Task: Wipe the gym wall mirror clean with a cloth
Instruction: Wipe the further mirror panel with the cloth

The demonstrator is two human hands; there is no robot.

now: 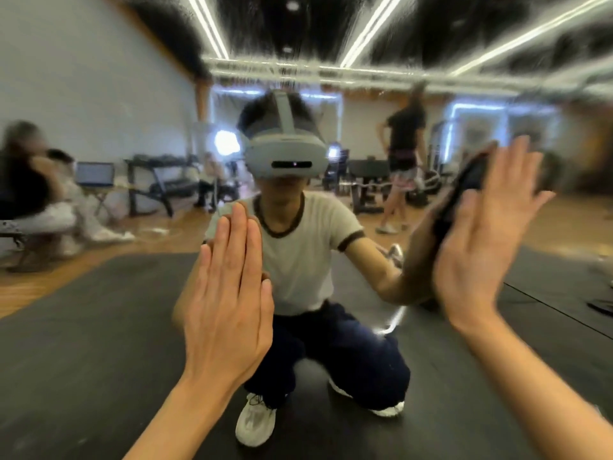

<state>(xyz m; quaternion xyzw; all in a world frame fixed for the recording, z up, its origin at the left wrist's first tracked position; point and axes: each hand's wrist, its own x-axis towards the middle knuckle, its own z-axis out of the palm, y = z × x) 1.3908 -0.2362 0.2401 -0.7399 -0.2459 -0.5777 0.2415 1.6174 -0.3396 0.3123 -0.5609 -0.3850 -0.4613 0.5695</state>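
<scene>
Head cam: right hand (pixel 477 240), fingers straight, presses a dark cloth (pixel 464 190) on the mirror (pixel 99 94), its long axis tilting up-right, mostly hidden. Left hand (pixel 229 293) lies flat left of it.

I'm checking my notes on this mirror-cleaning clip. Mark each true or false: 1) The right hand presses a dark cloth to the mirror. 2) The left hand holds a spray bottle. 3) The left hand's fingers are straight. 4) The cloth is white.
1) True: the right hand presses the dark cloth against the mirror.
2) False: the left hand holds nothing; it lies flat on the glass.
3) True.
4) False: the cloth is dark.
</scene>
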